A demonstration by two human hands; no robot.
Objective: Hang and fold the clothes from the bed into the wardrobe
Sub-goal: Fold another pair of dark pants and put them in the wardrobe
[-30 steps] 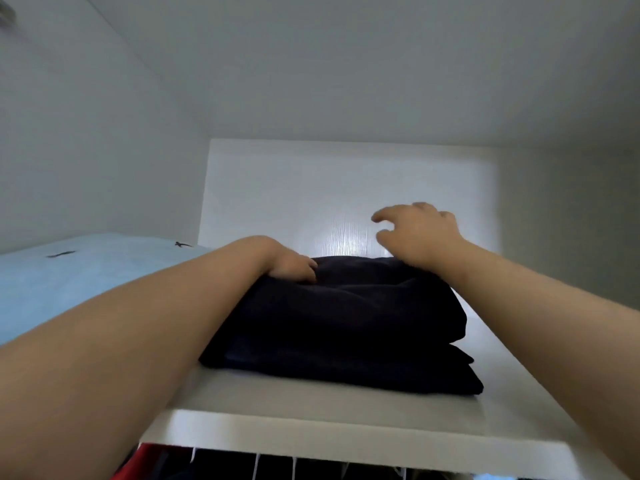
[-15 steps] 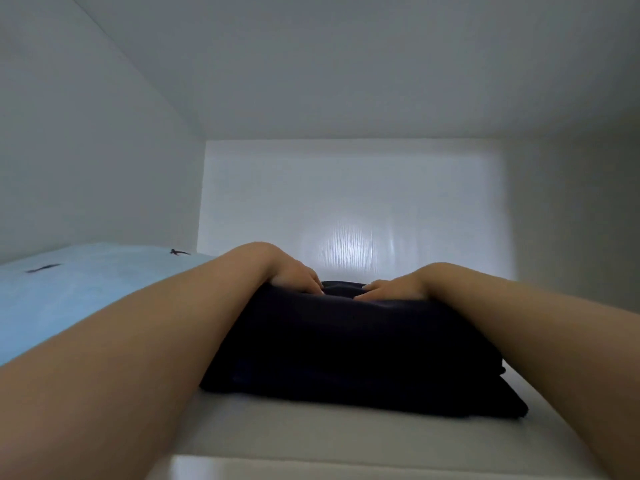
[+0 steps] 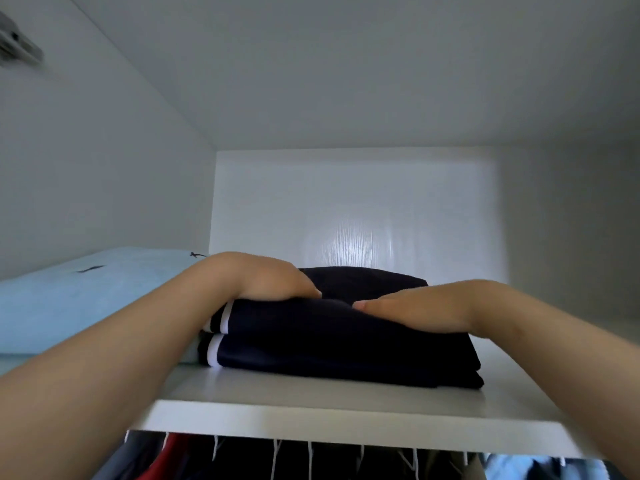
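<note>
Head cam looks up into the top of the wardrobe, and we've got both palms down on the navy stack (image 3: pixel 346 348), which sits on the white shelf (image 3: pixel 346 420) right under our hands. The right hand (image 3: pixel 415 310) is flat, fingers straight, just pressing on the top layer. The left hand (image 3: pixel 273 282) arches over the stack's near corner with the fingertips touching fabric. It looks relaxed to us, not pinching anything, though the underside of the fingers is hidden.

Why hold it like this? Our guess is we're squashing the folds flat so the pile sits square and doesn't spring open. Right below the left wrist, the white stripes (image 3: pixel 218 323) line up one above the other, so the folds look tidy.

Just outside the left hand there's a light blue fabric (image 3: pixel 69 299) on the same shelf, touching or nearly touching the stack. Beyond our fingertips there's free shelf before the back panel (image 3: pixel 346 202), so the stack could slide deeper. Below our wrists, under the shelf, hanging clothes (image 3: pixel 277 459) are up on the rail.
</note>
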